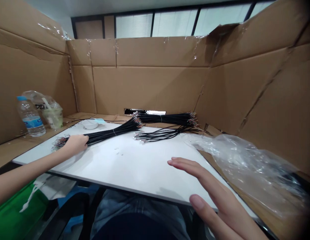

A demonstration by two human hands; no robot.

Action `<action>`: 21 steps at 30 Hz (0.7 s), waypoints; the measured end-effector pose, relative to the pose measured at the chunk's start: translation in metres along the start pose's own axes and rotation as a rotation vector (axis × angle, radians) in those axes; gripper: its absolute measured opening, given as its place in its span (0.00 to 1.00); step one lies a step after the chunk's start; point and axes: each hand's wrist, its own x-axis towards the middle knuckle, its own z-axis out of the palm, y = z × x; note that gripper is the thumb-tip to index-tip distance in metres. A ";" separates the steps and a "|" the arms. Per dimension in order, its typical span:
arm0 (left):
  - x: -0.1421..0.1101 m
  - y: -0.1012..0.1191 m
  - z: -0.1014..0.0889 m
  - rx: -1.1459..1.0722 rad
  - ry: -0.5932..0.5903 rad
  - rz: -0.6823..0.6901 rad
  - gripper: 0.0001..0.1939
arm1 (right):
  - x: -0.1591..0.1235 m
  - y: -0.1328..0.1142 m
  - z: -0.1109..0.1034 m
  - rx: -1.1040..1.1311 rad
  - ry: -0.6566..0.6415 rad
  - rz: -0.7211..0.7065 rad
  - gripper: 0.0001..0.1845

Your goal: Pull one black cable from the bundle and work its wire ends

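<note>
My left hand (75, 144) is closed round one end of a tied bundle of black wires (112, 132) that lies slanted across the far left of the white board (134, 165). My right hand (207, 190) hovers flat and open over the board's near right edge, fingers stretched out, holding nothing. A second tied bundle of black wires (167, 118) lies along the board's far edge. A few loose black wires (160, 134) are spread just in front of it.
Cardboard walls (149, 83) enclose the space on three sides. A plastic water bottle (30, 117) and a bagged drink cup (52, 115) stand at the left. A small white dish (89, 124) sits at the far left. Crumpled clear plastic (247, 166) lies at the right.
</note>
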 end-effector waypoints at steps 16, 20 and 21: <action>-0.013 -0.019 -0.015 0.073 -0.010 -0.122 0.16 | -0.001 0.004 0.003 -0.018 -0.040 0.000 0.22; -0.010 -0.026 -0.021 0.105 0.016 -0.145 0.17 | 0.001 0.002 0.001 -0.040 -0.017 -0.015 0.21; -0.010 -0.029 -0.022 0.109 0.007 -0.146 0.17 | 0.002 0.002 0.000 -0.048 -0.012 -0.029 0.20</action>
